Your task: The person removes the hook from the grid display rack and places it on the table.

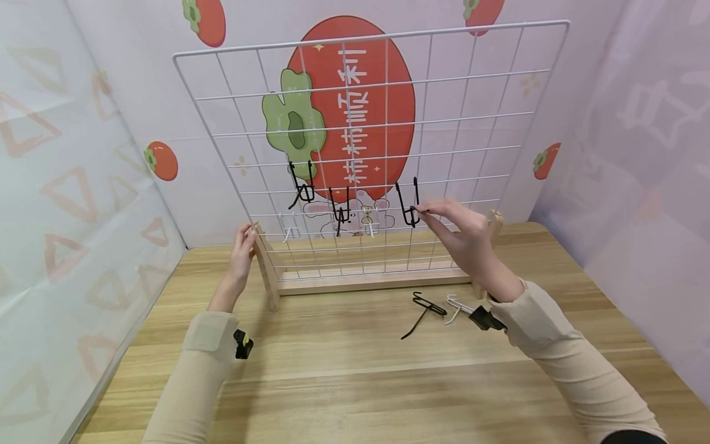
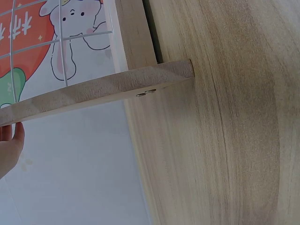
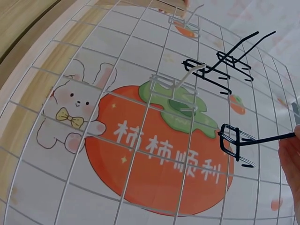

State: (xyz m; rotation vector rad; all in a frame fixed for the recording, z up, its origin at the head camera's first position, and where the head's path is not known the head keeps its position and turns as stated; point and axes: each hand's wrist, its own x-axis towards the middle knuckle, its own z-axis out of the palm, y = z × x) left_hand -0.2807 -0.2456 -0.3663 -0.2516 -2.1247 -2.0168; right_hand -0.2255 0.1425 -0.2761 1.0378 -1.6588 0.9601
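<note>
A white wire grid panel (image 1: 386, 124) leans upright in a wooden stand (image 1: 383, 283). My right hand (image 1: 463, 237) pinches the outer end of a black wire hook (image 1: 411, 214) at the panel's right part; the right wrist view shows its prong (image 3: 269, 138) between the fingertips. At the stand's left side, my left hand (image 1: 240, 259) grips the top of the wooden leg (image 2: 98, 89). Two other black hooks (image 1: 303, 190) (image 1: 341, 214) and two white hooks (image 1: 291, 229) (image 1: 371, 227) hang on the grid.
One black hook (image 1: 427, 308) and one white hook (image 1: 457, 306) lie on the wooden table (image 1: 333, 370) in front of the stand, near my right wrist. Behind the panel stands a printed backdrop (image 1: 444, 166), with a patterned wall covering (image 1: 72, 185) on the left.
</note>
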